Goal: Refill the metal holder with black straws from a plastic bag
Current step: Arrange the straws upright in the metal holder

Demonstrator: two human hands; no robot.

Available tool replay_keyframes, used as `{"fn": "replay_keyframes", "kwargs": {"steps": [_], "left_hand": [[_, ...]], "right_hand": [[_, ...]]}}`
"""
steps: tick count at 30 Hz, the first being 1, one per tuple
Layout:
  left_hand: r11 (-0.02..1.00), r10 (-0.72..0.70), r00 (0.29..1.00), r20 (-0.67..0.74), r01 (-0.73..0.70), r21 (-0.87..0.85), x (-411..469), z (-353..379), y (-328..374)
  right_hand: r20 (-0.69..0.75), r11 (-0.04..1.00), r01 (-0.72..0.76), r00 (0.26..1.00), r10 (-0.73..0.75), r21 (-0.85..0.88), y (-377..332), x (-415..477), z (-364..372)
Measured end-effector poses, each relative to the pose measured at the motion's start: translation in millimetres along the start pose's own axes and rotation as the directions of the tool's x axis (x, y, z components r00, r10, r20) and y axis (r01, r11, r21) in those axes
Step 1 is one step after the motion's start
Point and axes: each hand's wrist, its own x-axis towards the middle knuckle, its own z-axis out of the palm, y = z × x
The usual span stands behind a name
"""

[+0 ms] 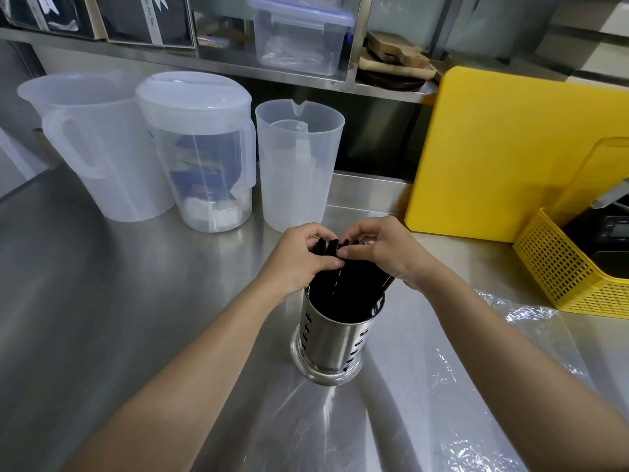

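Pinching black straws (343,277) with left hand (299,258), right hand (384,250), lower ends hidden in metal holder (332,342)

steel counter (102,301) carries metal holder (332,342), plastic bag (493,369), three jugs (200,158), yellow basket (561,267).

Two hands (340,257), three clear jugs (190,148), one metal holder (332,338), one yellow basket (561,267).
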Motion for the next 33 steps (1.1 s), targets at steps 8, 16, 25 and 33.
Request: {"fn": "replay_keyframes", "kwargs": {"steps": [8,16,25,33], "left_hand": [[1.000,0.003,1.000,-0.018,-0.003,-0.011,1.7,-7.6,11.1],[1.000,0.015,0.999,-0.031,-0.015,-0.005,0.7,-9.1,20.6],[0.996,0.092,0.996,-0.011,-0.092,0.007,7.6,-15.8,43.2],[0.987,0.157,0.985,-0.077,-0.160,-0.034,2.7,-20.4,52.8]], "right_hand": [[-0.019,0.999,0.028,0.999,-0.027,0.030,-7.8,0.8,-2.3],[-0.078,0.994,0.094,0.993,-0.089,0.059,-8.0,0.2,-2.5],[-0.167,0.967,0.233,0.963,-0.213,0.106,-23.0,-1.0,-13.5],[-0.220,0.957,0.195,0.964,-0.148,0.212,-11.9,-4.0,-10.4]]}}
